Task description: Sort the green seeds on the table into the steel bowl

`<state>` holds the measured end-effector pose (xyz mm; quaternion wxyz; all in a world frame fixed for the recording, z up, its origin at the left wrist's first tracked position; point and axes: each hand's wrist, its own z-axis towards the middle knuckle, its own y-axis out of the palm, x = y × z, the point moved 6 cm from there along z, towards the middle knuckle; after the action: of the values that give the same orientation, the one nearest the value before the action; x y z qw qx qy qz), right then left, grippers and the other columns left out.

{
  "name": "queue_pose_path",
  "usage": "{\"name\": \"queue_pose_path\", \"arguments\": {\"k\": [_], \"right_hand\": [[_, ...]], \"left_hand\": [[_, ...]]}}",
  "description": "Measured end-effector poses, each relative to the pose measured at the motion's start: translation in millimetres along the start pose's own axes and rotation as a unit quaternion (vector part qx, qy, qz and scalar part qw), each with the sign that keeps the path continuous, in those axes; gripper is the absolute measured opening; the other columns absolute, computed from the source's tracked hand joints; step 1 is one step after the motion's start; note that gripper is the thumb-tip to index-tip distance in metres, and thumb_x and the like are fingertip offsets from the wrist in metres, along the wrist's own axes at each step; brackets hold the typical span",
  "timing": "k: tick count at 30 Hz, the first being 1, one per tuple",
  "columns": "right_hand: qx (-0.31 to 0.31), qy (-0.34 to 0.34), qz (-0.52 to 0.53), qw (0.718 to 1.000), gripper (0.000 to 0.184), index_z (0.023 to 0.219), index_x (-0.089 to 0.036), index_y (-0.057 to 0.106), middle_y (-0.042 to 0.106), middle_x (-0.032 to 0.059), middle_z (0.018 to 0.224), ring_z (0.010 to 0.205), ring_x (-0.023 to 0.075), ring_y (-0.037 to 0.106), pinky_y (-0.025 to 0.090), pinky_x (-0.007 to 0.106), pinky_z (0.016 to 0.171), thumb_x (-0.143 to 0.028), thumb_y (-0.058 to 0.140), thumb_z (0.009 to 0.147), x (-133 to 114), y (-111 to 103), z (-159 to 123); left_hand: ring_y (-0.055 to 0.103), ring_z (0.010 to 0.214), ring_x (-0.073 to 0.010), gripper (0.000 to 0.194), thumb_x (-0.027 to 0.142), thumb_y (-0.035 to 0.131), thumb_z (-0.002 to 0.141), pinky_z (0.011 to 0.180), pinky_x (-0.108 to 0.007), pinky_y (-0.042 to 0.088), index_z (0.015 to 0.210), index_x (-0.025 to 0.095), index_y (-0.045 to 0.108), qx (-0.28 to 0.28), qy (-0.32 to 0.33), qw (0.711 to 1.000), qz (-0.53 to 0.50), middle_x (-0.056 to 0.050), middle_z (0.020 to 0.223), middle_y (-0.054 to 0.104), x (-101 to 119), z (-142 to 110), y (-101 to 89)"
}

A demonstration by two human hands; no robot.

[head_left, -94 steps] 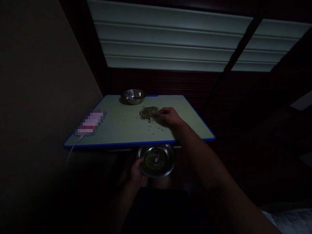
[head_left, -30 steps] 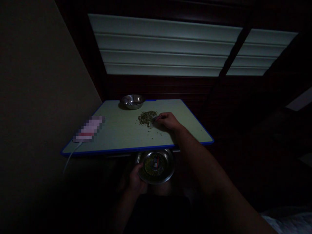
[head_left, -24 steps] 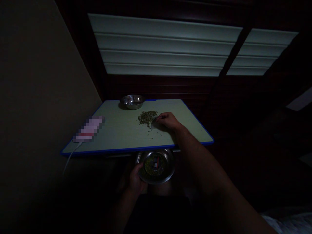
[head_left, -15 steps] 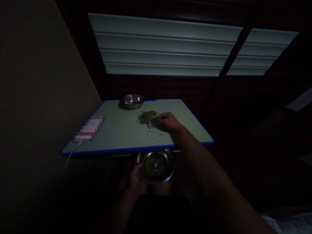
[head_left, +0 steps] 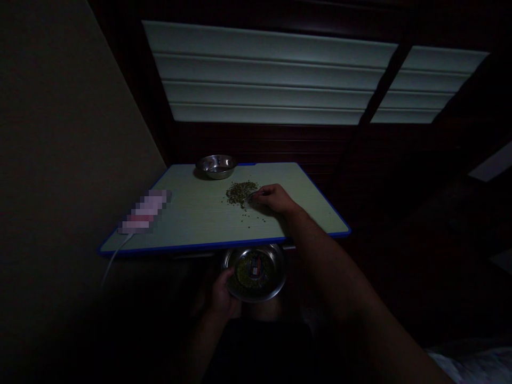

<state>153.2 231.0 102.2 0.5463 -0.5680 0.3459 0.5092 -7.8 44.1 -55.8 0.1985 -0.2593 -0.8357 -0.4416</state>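
Note:
My left hand (head_left: 224, 293) grips the rim of a round steel bowl (head_left: 276, 289) below the table's front edge, thumb on top. Small greenish beans (head_left: 242, 277) lie in this bowl, along with a small dark rectangular item (head_left: 255, 265) with a red stripe and a pale patch. On the table, small green-brown beans (head_left: 240, 191) form a loose pile, with several strays nearer me. My right hand (head_left: 276, 197) is closed at the pile's right side, pinching a small see-through piece (head_left: 248, 201) against the beans. Its exact kind is too dim to tell.
A second steel bowl (head_left: 216, 168) stands at the back of the pale, blue-edged table (head_left: 192, 213). A blurred-out pink phone-like object (head_left: 144, 212) lies at the left with a white cable (head_left: 114, 256) hanging off. Behind is a dark wooden panel with pale slats (head_left: 264, 80).
The see-through piece in my right hand has turned or shifted slightly at the pile's edge. My left hand and the bowl hold nearly the same place.

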Motion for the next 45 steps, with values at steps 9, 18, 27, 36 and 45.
{"name": "queue_pose_path", "arguments": {"k": [9,18,27,36,45], "right_hand": [[-0.003,-0.004,0.015,1.000,0.017,0.066,-0.015,0.070,0.065,0.0010,0.061,0.057,0.0111,0.050,0.039,0.025,0.056,-0.027,0.071,0.053,0.4,-0.4,1.4],[-0.016,0.000,0.020,1.000,0.017,0.067,-0.015,0.072,0.066,0.0018,0.064,0.060,0.0118,0.052,0.041,0.027,0.060,-0.026,0.072,0.053,0.6,2.5,0.3],[-0.021,0.005,0.024,0.999,0.014,0.061,-0.015,0.069,0.063,0.0001,0.058,0.056,0.0111,0.049,0.039,0.026,0.057,-0.024,0.070,0.050,2.2,1.5,2.1],[-0.030,0.012,0.023,0.999,0.017,0.064,-0.014,0.071,0.064,0.0008,0.059,0.056,0.0106,0.050,0.039,0.025,0.057,-0.024,0.072,0.050,1.9,2.4,1.0],[-0.046,0.008,0.015,0.999,0.020,0.068,-0.013,0.073,0.067,0.0028,0.065,0.060,0.0116,0.054,0.044,0.027,0.062,-0.027,0.075,0.053,4.1,4.4,0.5]], "left_hand": [[0.073,0.080,-0.0296,0.016,0.023,0.068,0.064,0.075,-0.039,0.059,0.077,0.016,0.074,0.003,0.006,1.000,0.017,-0.008,0.074,0.077,0.0,2.5,-3.2],[0.073,0.081,-0.0285,0.014,0.023,0.067,0.065,0.077,-0.038,0.059,0.073,0.015,0.074,-0.004,0.004,1.000,0.018,-0.009,0.074,0.077,0.9,-0.8,1.4],[0.073,0.077,-0.0272,0.013,0.020,0.065,0.066,0.073,-0.036,0.059,0.073,0.014,0.074,0.013,-0.013,1.000,0.005,-0.010,0.072,0.077,0.9,-3.7,3.9],[0.073,0.074,-0.0252,0.013,0.017,0.065,0.067,0.072,-0.034,0.059,0.074,0.013,0.075,0.014,-0.017,1.000,-0.013,-0.010,0.074,0.077,-0.6,-2.3,2.7],[0.074,0.085,-0.0309,0.016,0.020,0.067,0.066,0.080,-0.039,0.058,0.076,0.011,0.075,-0.001,-0.023,1.000,-0.012,-0.011,0.074,0.077,-2.3,-1.8,2.7]]}}
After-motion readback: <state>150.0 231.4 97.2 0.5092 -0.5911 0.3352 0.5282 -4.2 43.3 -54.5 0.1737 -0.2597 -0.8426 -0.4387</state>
